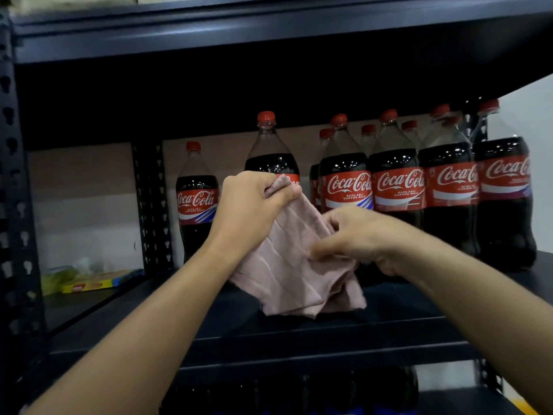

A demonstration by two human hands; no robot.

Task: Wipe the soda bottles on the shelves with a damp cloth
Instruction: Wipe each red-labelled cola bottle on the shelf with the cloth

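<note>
I'm holding the pink cloth [294, 265] with both hands, left hand [250, 205] pinching its top corner, right hand [359, 235] gripping its middle, before the Coca-Cola bottles [395, 187] on the shelf [404, 324]; I'm folding a firm pad first.

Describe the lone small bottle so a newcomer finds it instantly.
On the dark metal shelf, look left of the pink cloth, beside the perforated upright. The small Coca-Cola bottle stands alone there, shorter than the others.
</note>
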